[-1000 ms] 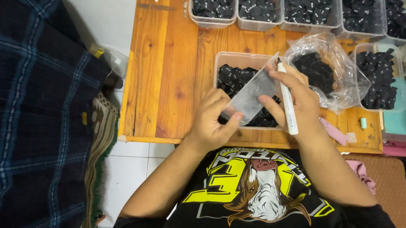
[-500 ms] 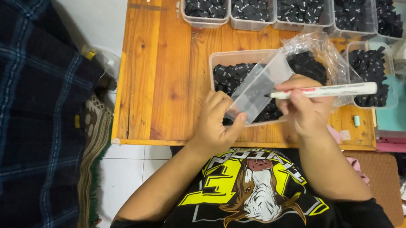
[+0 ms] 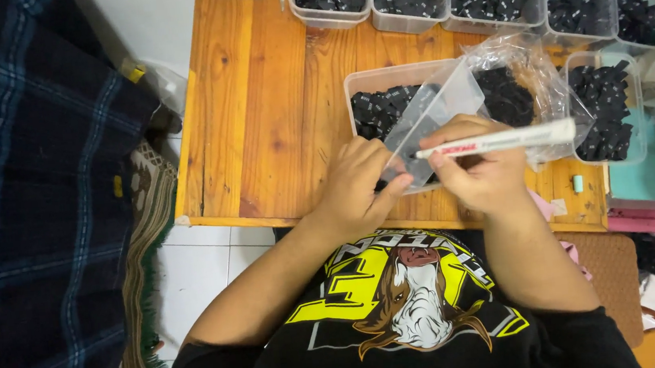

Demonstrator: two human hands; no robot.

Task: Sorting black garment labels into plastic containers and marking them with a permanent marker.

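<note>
Between the fingertips of both hands, a small clear plastic bag [image 3: 426,122] lies over the near rim of a clear tub of black pieces [image 3: 371,96]; thin, limp and probably slippery, it looks best pinched by an edge. Left hand [image 3: 356,185] has its fingers closed on the bag's lower corner. Right hand [image 3: 478,165] curls its fingers around a white marker [image 3: 499,140], tip beside the left thumb. Beyond the knuckles, more tubs line the wooden table [image 3: 255,95].
</note>
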